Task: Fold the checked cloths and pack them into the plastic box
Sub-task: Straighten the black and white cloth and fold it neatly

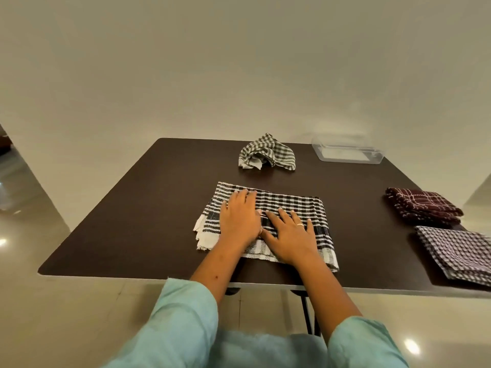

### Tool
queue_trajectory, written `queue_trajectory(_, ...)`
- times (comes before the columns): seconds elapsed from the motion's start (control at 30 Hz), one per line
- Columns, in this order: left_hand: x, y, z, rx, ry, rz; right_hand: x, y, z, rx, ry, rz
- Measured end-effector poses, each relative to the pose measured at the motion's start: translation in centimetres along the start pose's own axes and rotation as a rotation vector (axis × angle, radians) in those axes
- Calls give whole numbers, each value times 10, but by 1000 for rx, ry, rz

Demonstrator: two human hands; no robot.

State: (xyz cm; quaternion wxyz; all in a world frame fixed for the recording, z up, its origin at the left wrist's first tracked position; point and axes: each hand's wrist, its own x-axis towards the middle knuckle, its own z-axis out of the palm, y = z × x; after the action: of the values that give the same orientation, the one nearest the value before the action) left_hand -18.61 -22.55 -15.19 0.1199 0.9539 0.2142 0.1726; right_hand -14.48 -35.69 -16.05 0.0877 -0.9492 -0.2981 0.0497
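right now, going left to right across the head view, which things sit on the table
black and white cloth, plastic box, dark red cloth, purple checked cloth; green cloth skipped, it lies behind the first

A room in a home is suggested. A dark brown table (132,221) with a pale edge and thin black legs (305,306) is set against a plain cream wall (239,75), which is seen beyond the left hand (240,219) and the right hand (291,235). Glossy pale floor tiles (39,314), in which lights are mirrored as bright spots, are seen left of the hands. Household goods are laid out on the table: a crumpled checked cloth (267,152) beyond the hands, a folded maroon cloth (422,205) and a folded fine-checked cloth (457,251) to the right of the right hand, and a clear plastic box (348,154) beyond those.
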Motion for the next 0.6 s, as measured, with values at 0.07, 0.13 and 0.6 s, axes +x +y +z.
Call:
queue_trajectory(0.07, -12, 5, 15, -46, -170, -22, -3, 6, 0, -40, 11, 4)
queue_trajectory(0.13, -16, 0, 19, -19, -224, 5, -4, 13, -1, -54, -4, 4)
queue_trajectory(0.6, 2, -27, -33, 361, 69, -38, -17, -17, -41, 24, 100, 188)
